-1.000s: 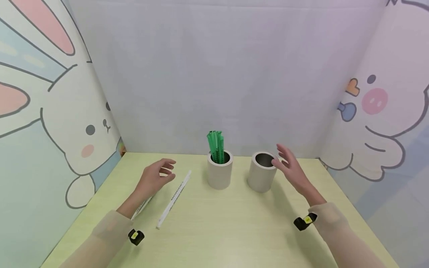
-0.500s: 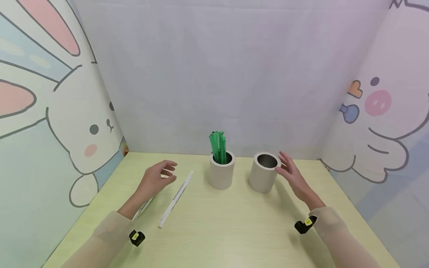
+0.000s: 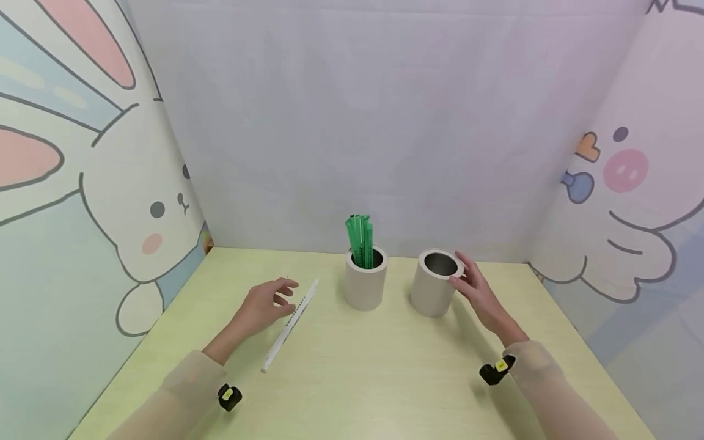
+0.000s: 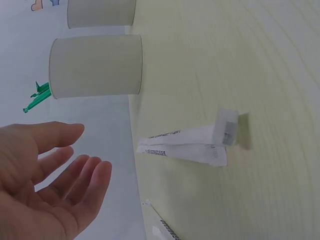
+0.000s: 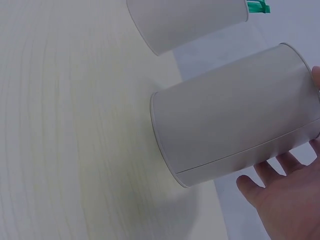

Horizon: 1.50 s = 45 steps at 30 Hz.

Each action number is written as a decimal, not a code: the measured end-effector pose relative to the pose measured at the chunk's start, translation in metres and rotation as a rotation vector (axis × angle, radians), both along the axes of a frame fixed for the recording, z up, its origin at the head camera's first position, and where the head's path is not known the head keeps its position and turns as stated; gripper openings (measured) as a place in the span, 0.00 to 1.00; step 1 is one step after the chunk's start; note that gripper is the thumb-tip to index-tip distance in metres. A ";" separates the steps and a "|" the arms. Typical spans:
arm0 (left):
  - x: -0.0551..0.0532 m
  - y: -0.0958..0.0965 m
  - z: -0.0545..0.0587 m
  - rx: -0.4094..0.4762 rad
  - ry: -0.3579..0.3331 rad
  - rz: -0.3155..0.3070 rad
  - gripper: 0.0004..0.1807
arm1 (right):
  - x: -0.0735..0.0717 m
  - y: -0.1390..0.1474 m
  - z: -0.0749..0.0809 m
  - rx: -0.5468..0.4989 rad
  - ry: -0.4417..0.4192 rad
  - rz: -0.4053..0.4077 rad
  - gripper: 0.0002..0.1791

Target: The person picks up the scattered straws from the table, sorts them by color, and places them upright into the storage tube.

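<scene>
A pale grey cylindrical cup (image 3: 432, 293) stands on the table, its dark inside visible. My right hand (image 3: 484, 299) holds its right side near the rim, thumb in front and other fingers behind. To its left is a matching cup (image 3: 365, 290) with several slim green sticks (image 3: 360, 241) upright in it. My left hand (image 3: 263, 308) hovers palm inward, fingers loosely curled and holding nothing, just left of a slim white paper-wrapped stick (image 3: 288, 330) with dark print. In the left wrist view, another printed white stick (image 4: 167, 230) shows at the bottom edge.
A pale wooden table (image 3: 374, 379) lies beneath everything. Behind it hangs a plain light cloth (image 3: 357, 122). Side panels carry cartoon drawings, a rabbit (image 3: 137, 208) on the left and a pink-snouted animal (image 3: 610, 232) on the right. A small black camera sits on each wrist.
My right hand has come in from above the empty cup's right rim to hold its side. My left hand has moved slightly right, closer to the white stick. The view has shifted a little.
</scene>
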<state>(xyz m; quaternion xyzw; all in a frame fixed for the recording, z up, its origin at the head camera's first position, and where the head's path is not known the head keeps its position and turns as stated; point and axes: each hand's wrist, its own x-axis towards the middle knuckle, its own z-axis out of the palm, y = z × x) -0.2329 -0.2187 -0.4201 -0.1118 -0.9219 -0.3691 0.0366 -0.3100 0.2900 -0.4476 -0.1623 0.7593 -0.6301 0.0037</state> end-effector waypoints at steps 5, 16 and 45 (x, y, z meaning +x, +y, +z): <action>0.000 0.005 -0.004 -0.032 -0.053 0.003 0.24 | 0.000 -0.001 -0.003 -0.052 -0.013 0.019 0.41; 0.002 0.015 -0.008 -0.096 -0.113 0.015 0.23 | -0.003 -0.006 -0.005 -0.132 -0.074 0.044 0.41; -0.012 0.036 -0.028 -0.259 -0.117 0.068 0.16 | -0.004 -0.008 -0.007 -0.152 -0.108 0.056 0.41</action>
